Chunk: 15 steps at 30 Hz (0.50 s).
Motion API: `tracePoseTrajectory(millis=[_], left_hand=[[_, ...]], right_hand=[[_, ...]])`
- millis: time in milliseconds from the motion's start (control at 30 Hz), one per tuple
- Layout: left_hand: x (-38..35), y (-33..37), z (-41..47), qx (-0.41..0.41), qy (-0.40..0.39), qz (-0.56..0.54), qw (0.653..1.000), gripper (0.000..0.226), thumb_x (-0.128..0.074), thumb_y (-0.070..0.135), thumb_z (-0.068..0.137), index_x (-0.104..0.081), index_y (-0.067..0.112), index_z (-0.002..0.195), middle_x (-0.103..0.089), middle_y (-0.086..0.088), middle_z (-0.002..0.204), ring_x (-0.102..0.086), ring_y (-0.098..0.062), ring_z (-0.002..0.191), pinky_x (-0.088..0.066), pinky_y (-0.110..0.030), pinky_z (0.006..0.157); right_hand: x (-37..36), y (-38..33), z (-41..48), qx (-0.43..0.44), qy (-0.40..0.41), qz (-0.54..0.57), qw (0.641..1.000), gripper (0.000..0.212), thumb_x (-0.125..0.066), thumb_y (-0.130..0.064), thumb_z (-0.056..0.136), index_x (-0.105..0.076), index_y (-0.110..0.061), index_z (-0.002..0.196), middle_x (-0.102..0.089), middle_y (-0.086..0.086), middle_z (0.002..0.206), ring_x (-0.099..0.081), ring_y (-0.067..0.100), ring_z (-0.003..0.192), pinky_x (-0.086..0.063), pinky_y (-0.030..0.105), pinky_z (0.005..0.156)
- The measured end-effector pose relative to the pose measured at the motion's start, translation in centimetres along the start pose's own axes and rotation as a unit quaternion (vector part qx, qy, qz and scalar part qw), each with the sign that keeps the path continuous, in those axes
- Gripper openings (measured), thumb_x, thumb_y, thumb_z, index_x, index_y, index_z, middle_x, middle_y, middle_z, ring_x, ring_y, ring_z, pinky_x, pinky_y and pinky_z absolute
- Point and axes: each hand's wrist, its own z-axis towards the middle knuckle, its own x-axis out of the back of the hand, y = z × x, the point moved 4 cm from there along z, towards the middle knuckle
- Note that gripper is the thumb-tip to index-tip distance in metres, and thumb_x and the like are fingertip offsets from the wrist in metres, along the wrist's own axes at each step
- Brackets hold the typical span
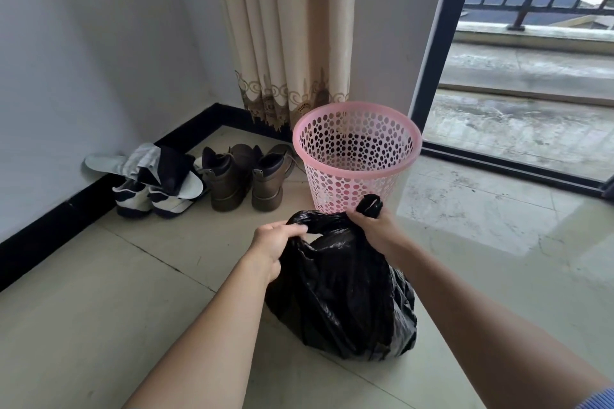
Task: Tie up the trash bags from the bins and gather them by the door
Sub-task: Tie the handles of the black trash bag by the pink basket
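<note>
Hands at the mouth of a black trash bag (pixel 342 292). Left hand (pixel 275 242) and right hand (pixel 373 226) are set slightly apart, each clamped round one gathered flap of the bag's rim. The tip of the right-hand flap pokes out beyond the fist. Between the hands the plastic spans taut, with a small gap beneath it. The bag's body rests on the tiled floor (pixel 133 309) just below and nearer than the hands, outside the pink perforated bin (pixel 355 156), which stands just beyond the right hand with no liner over its rim.

Step judged in hand: tying the mouth shut; no knot shows yet. To do it well, cross one flap over the other, tuck it through the gap, and draw both outward, low against the contents, so air escapes and the knot seats tight. A second throw would likely secure it. Thin film may tear if jerked.

Brown boots (pixel 246 176) and sneakers (pixel 149 199) lie beyond the left hand.
</note>
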Motion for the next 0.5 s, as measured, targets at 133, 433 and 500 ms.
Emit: tracePoseTrajectory(millis=[133, 433, 500], left_hand=[[-0.8, 1.1, -0.4, 0.017, -0.051, -0.15, 0.987, 0.016, -0.069, 0.023, 0.085, -0.07, 0.007, 0.083, -0.071, -0.008, 0.072, -0.069, -0.02, 0.058, -0.056, -0.03, 0.055], [-0.2, 2.0, -0.2, -0.087, 0.167, -0.064, 0.98, 0.021, -0.059, 0.015, 0.082, -0.045, 0.012, 0.066, -0.036, -0.002, 0.049, -0.031, -0.017, 0.038, -0.031, -0.022, 0.039], [0.5, 2.1, -0.7, -0.166, 0.208, 0.111, 0.957, 0.015, -0.059, 0.023, 0.077, -0.051, 0.014, 0.068, -0.051, -0.002, 0.056, -0.044, -0.02, 0.047, -0.033, -0.022, 0.044]], right_hand=[[0.3, -0.1, -0.3, -0.048, -0.001, 0.059, 0.997, 0.027, -0.06, -0.035, 0.095, -0.067, -0.01, 0.104, -0.072, 0.01, 0.092, -0.07, 0.021, 0.078, -0.06, 0.035, 0.07], [2.1, 0.1, -0.3, -0.123, 0.143, 0.363, 0.913, 0.036, -0.037, -0.029, 0.104, -0.053, -0.005, 0.084, -0.066, 0.013, 0.064, -0.069, 0.027, 0.06, -0.057, 0.037, 0.06], [3.3, 0.8, 0.1, -0.139, 0.184, 0.445, 0.866, 0.036, -0.034, -0.026, 0.104, -0.042, -0.011, 0.072, -0.044, 0.003, 0.044, -0.05, 0.02, 0.039, -0.051, 0.033, 0.054]])
